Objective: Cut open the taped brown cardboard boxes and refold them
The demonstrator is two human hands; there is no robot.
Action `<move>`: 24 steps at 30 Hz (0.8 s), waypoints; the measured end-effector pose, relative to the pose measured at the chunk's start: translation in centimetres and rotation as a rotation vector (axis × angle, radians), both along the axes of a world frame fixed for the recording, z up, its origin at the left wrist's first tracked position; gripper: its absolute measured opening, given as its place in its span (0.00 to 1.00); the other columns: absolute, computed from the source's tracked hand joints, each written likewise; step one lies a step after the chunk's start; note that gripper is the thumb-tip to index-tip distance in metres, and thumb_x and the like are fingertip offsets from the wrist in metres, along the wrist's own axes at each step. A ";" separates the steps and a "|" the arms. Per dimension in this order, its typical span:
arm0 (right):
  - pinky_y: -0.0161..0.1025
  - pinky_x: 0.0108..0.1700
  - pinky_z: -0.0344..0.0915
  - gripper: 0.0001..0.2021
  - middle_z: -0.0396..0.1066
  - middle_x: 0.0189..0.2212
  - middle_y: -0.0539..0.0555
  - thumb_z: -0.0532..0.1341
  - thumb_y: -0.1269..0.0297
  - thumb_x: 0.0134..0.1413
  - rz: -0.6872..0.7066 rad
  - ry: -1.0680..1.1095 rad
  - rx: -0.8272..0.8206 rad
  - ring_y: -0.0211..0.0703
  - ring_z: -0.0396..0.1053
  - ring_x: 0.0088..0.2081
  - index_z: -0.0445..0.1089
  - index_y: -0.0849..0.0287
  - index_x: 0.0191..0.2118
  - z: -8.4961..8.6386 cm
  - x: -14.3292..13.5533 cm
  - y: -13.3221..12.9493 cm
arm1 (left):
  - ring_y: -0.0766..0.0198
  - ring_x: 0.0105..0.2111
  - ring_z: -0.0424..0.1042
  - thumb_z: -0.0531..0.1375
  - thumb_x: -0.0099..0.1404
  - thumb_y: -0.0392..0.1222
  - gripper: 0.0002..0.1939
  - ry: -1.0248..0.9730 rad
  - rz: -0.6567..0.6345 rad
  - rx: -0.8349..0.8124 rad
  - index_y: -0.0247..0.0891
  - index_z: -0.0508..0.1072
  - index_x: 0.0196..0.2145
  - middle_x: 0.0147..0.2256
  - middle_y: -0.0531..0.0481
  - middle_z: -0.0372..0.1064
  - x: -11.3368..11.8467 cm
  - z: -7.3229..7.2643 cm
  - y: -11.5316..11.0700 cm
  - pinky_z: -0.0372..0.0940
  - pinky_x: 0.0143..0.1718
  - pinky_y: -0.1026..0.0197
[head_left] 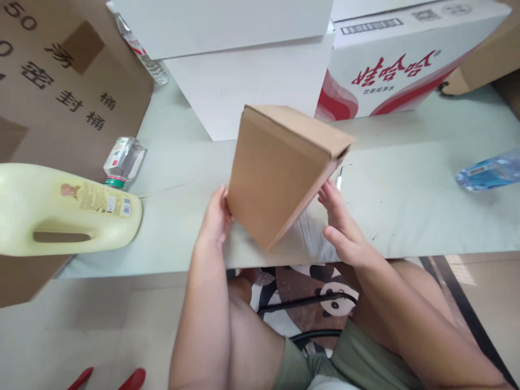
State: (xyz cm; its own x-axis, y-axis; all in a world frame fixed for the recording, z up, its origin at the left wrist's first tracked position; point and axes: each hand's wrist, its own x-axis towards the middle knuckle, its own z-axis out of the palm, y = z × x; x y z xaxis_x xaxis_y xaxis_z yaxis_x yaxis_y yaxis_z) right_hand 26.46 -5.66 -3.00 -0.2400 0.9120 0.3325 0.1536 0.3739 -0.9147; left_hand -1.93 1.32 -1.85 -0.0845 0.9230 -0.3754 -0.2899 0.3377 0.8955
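Observation:
A plain brown cardboard box (pixel 278 176) is held up tilted over the front part of the table, its lower corner pointing toward me. My left hand (pixel 215 216) grips the box at its left edge, with the fingers partly hidden behind it. On the other side, my right hand (pixel 341 222) has its fingers extended and thumb apart, the fingertips at or just beside the right side of the box. Whether they touch it I cannot tell. The box looks closed along its visible edges.
White cartons (pixel 252 81) and a red-and-white carton (pixel 390 76) stand behind. At left are a large brown carton (pixel 77 70), a pale yellow jug (pixel 69 208), a clear bottle with green cap (pixel 124 160) and an upright bottle (pixel 140 49). A blue-labelled bottle (pixel 489 170) lies right.

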 end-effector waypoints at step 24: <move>0.56 0.68 0.64 0.27 0.63 0.68 0.50 0.60 0.46 0.62 -0.042 0.135 -0.110 0.55 0.62 0.68 0.61 0.41 0.65 1.0 0.9 0.3 | 0.58 0.35 0.80 0.66 0.56 0.69 0.33 0.083 -0.571 -0.175 0.45 0.78 0.50 0.43 0.40 0.80 2.0 0.6 -1.9 0.75 0.34 0.59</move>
